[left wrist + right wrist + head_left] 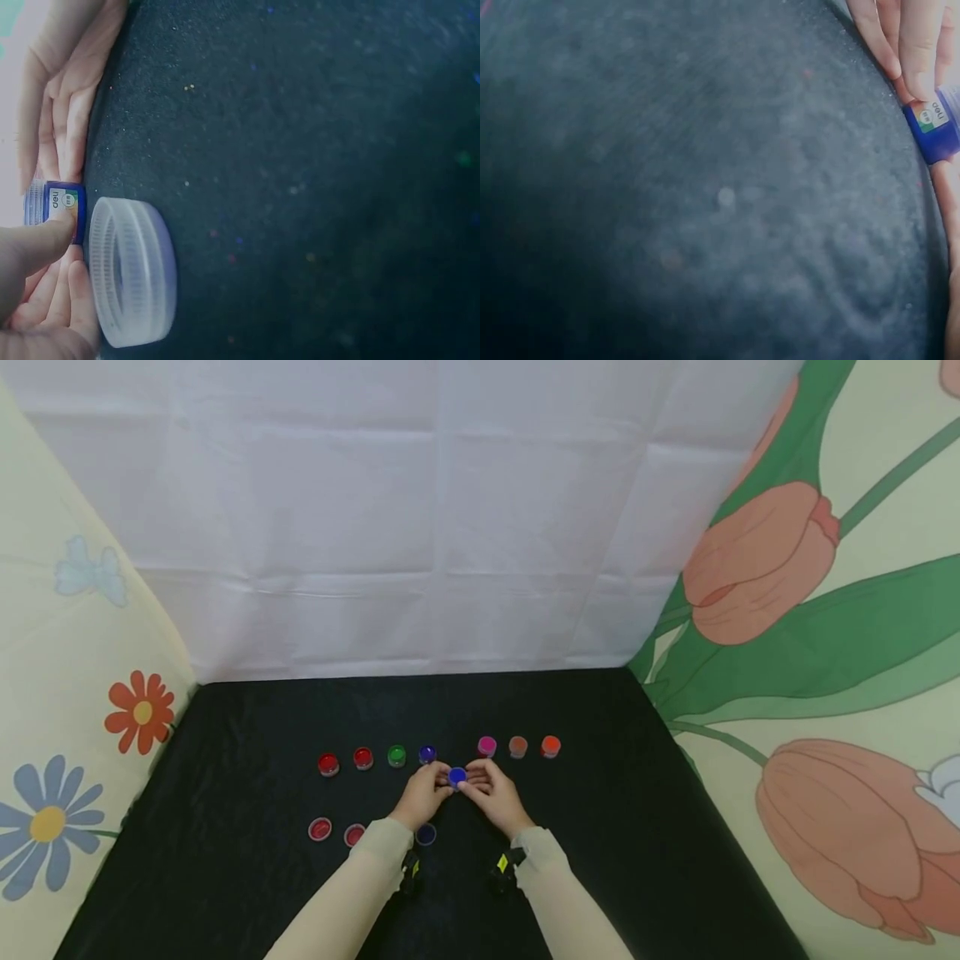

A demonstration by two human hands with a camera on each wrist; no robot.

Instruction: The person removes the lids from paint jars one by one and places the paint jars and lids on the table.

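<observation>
Both hands hold one small blue jar (457,776) between them, over the black cloth. The left hand (422,797) pinches it from the left, its thumb (52,238) across the "deli" label in the left wrist view. From the other side the right hand (498,797) grips it with thumb and fingers; the jar (933,126) shows at the edge of the right wrist view. A clear ribbed part (34,202) sits at one end of the jar. Near the left wrist, a ribbed clear round piece with a bluish tint (135,271) lies on the cloth.
Behind the hands stands a row of small jars: red (327,765), another red (363,758), green (397,756), blue (427,754), pink (487,747), peach (517,747) and orange (551,747). Round red pieces (319,829) lie nearer, at left. Cloth hangings surround the table.
</observation>
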